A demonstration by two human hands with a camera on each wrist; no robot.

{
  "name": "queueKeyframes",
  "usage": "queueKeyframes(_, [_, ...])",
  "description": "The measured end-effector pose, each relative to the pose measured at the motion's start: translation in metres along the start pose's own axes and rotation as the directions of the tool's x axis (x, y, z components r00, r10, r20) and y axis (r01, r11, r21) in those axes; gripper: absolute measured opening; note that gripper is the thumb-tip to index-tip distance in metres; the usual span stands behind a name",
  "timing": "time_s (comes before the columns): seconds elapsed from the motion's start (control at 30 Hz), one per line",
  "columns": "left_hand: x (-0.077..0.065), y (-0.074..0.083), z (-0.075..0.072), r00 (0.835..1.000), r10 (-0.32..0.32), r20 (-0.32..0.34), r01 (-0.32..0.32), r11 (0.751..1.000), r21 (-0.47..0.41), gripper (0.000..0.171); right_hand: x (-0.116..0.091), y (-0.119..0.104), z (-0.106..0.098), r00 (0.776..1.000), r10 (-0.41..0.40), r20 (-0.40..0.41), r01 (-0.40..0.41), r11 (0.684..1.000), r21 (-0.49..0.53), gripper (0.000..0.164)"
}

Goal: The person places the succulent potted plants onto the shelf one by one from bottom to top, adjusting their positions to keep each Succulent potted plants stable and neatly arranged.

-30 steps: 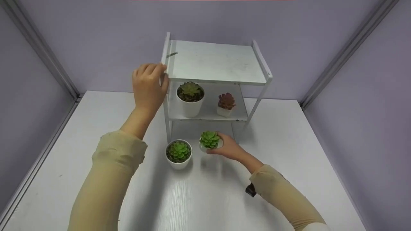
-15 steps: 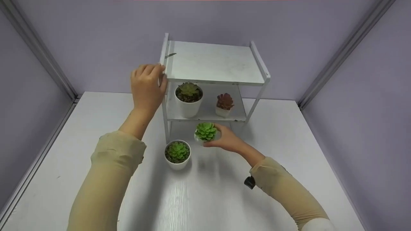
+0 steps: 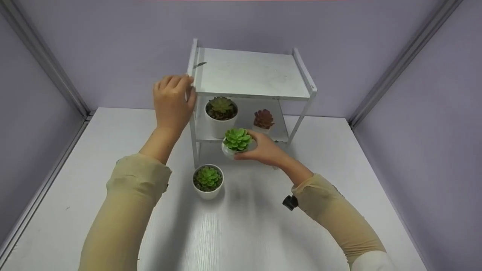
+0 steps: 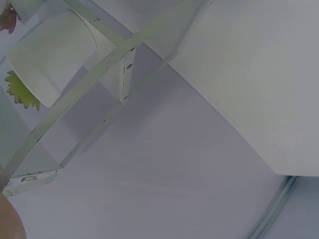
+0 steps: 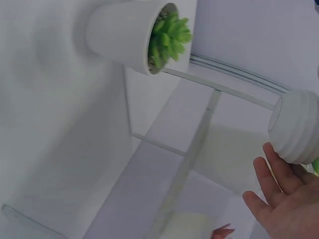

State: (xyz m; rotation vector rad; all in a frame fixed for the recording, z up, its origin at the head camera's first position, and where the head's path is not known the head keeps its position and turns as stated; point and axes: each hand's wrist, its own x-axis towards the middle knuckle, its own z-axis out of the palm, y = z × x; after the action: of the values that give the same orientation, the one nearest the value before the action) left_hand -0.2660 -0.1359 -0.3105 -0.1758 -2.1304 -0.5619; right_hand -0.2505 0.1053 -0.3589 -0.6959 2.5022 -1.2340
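My right hand (image 3: 267,149) holds a small ribbed white pot (image 5: 296,127) with a bright green succulent (image 3: 237,139), between thumb and fingers. The pot hangs in the air before the shelf rack's middle tier. My left hand (image 3: 172,99) grips the left side frame of the white two-tier rack (image 3: 252,73); its fingertips are partly hidden. On the middle tier stand a larger white pot with a dull green succulent (image 3: 221,107) and a small pot with a reddish succulent (image 3: 264,119). Another white pot with a green succulent (image 3: 208,180) stands on the table.
The white table (image 3: 324,226) runs up to lilac walls (image 3: 248,22) behind and at both sides. Metal rails (image 3: 406,64) line the wall corners. A dark mark shows on the rack's top board. A black clip (image 3: 290,202) sits at the right sleeve.
My right hand has lifted the small potted succulent up and slightly left, from low before the rack to the middle tier's front edge. My left hand keeps its place on the rack.
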Motion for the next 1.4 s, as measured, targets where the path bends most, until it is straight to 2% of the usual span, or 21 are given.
queueKeyframes(0.43, [0.0, 0.004, 0.002, 1.0, -0.004, 0.022, 0.004, 1.0, 0.015, 0.021, 0.003, -0.035, -0.029, 0.997, -0.074, 0.004, 0.074, 0.997, -0.039, 0.073])
queueKeyframes(0.63, [0.0, 0.005, 0.002, 1.0, -0.01, 0.027, 0.01, 1.0, 0.007, 0.021, 0.007, -0.05, -0.043, 0.993, -0.118, 0.002, 0.118, 0.993, 0.027, 0.068])
queueKeyframes(0.97, [-0.001, 0.005, 0.002, 1.0, -0.014, 0.016, 0.015, 1.0, -0.009, 0.02, 0.018, -0.073, -0.062, 0.983, -0.166, -0.084, 0.165, 0.986, -0.025, 0.066])
queueKeyframes(1.4, [-0.002, 0.006, 0.0, 1.0, -0.02, 0.005, 0.02, 1.0, -0.008, 0.018, 0.042, -0.084, -0.07, 0.979, -0.133, -0.154, 0.125, 0.99, -0.062, 0.069])
